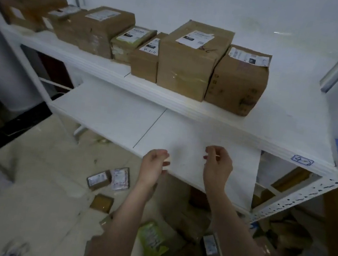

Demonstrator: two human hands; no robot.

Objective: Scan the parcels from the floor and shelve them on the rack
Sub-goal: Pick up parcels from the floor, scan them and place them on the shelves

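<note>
Both hands hover in front of the bare lower shelf (pixel 108 116) of the white rack. My left hand (pixel 155 163) pinches a small white piece (pixel 167 163), perhaps a label. My right hand (pixel 217 165) has thumb and fingers curled together on a thin pale sliver (pixel 216 156); what it is cannot be made out. Several taped cardboard parcels stand in a row on the upper shelf (pixel 286 114), the tallest (pixel 188 65) near the middle. More parcels lie on the floor, among them a brown box (pixel 99 180), a flat brown packet (pixel 101 203) and a green bag (pixel 152 238).
The upper shelf's front edge carries a handwritten tag (pixel 302 161). A perforated rack post (pixel 298 197) slants down at the right. A white cylinder (pixel 7 73) stands on the left. More boxes are heaped under the rack at the lower right (pixel 288 235).
</note>
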